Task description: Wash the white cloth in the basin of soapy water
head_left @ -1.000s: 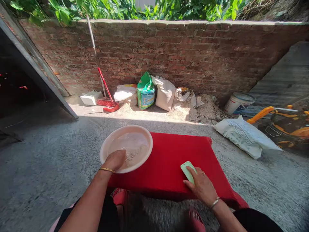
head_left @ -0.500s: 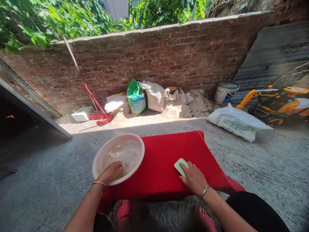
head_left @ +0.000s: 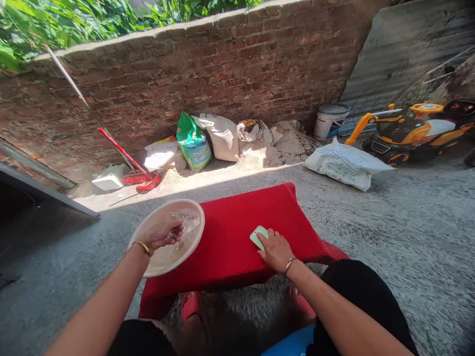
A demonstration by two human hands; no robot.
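Note:
My left hand (head_left: pixel 167 233) is over a pale plastic basin (head_left: pixel 199 237) of water, its fingers curled and wet. Bits of water glint at the fingertips, and I cannot make out what else they hold. The basin stands on the left end of a low table covered with red cloth (head_left: pixel 230 222). On the right part of that cloth, my right hand (head_left: pixel 276 251) grips a pale green scrub brush (head_left: pixel 258 236) from above. Its smooth rounded back has a small hole near the end; the underside is hidden.
Past the table, a green bag (head_left: pixel 193 143), a white sack (head_left: pixel 222 138) and a sand pile (head_left: pixel 289 138) lie along a brick wall (head_left: pixel 222 74). A red dustpan (head_left: pixel 137 178) is at left. A filled sack (head_left: pixel 349 163), a bucket (head_left: pixel 331 121) and a toy digger (head_left: pixel 411 131) are at right.
My left hand has risen from low in the basin, near its front rim, to above the water. My right hand still grips the brush on the cloth. The view has shifted.

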